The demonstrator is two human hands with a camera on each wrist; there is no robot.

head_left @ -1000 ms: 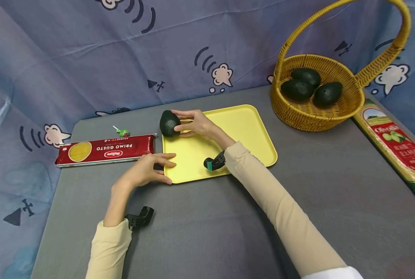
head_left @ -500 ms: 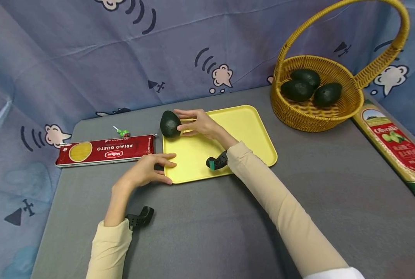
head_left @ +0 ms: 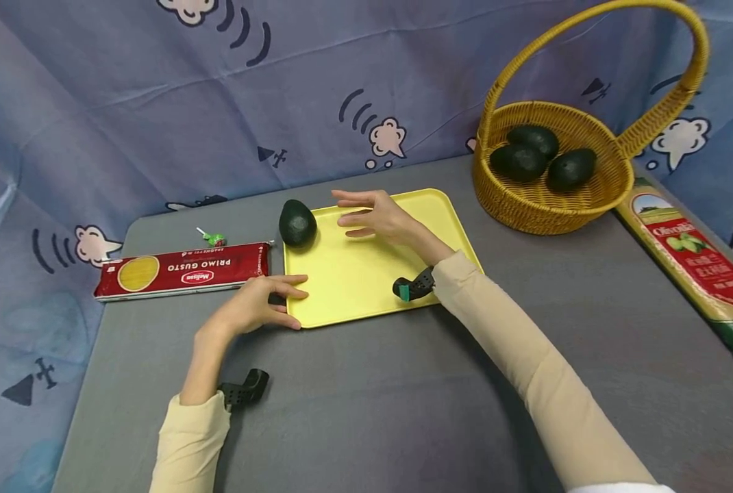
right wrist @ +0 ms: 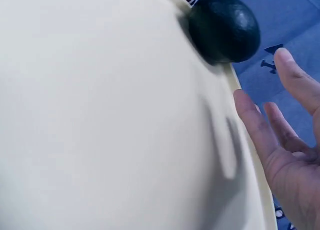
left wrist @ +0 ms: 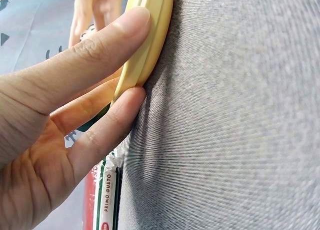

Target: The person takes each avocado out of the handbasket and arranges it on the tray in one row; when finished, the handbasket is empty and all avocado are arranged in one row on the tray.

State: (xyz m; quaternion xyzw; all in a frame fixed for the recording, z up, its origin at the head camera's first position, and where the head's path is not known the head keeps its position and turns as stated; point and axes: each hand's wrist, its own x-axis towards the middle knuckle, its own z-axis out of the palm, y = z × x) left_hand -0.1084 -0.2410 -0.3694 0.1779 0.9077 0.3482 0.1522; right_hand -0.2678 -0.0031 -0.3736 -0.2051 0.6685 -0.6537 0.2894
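Observation:
At the back left corner of the yellow tray (head_left: 354, 274) lies a dark green avocado (head_left: 297, 224); the right wrist view shows this avocado (right wrist: 224, 28) against the rim. My right hand (head_left: 381, 218) hovers over the tray, right of the avocado and apart from it, with fingers spread and nothing held. My left hand (head_left: 252, 305) holds the tray's front left corner. In the left wrist view, the thumb of the left hand (left wrist: 55, 125) lies along the rim of the tray (left wrist: 145, 54) and a fingertip touches its outer edge.
A red spaghetti pack (head_left: 184, 270) lies left of the tray, with a green lollipop (head_left: 212, 238) behind it. At the back right stands a tall-handled wicker basket (head_left: 542, 218) with three avocados (head_left: 571, 170). A long Olivoilà pack (head_left: 693, 253) lies right of it.
My right hand has let go of the avocado and moved right, away from it. The avocado stays on the tray's back left corner. My left hand keeps its place at the tray.

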